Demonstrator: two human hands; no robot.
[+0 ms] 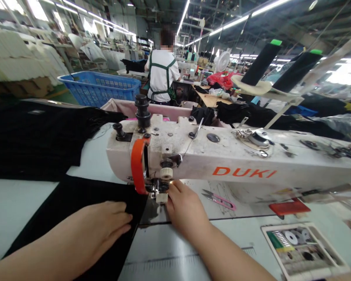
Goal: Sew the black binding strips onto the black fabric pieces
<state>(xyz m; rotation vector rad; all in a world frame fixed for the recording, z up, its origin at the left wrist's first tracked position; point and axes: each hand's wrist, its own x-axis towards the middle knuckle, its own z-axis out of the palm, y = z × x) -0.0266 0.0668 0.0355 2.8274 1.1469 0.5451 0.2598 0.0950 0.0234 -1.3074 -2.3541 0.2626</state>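
Note:
A white sewing machine (187, 150) marked DUKI stands across the middle, with an orange guard (138, 166) at its needle end. Black fabric (105, 191) lies flat on the table left of the needle, its right edge running close to the presser foot. My left hand (108, 224) rests palm down on this fabric, fingers stretched out. At the needle, my right hand (184, 207) has its fingers bent inward beside the presser foot (156, 194). Its fingertips are partly hidden behind the machine parts, and what they pinch cannot be made out.
Pink-handled thread snips (220, 201) lie under the machine arm, near a red object (289, 207). A parts tray (305, 249) with bobbins is set at right. Black garments (38, 136) are stacked at left. Behind are a blue basket (102, 88), thread cones (261, 62) and a seated person (162, 72).

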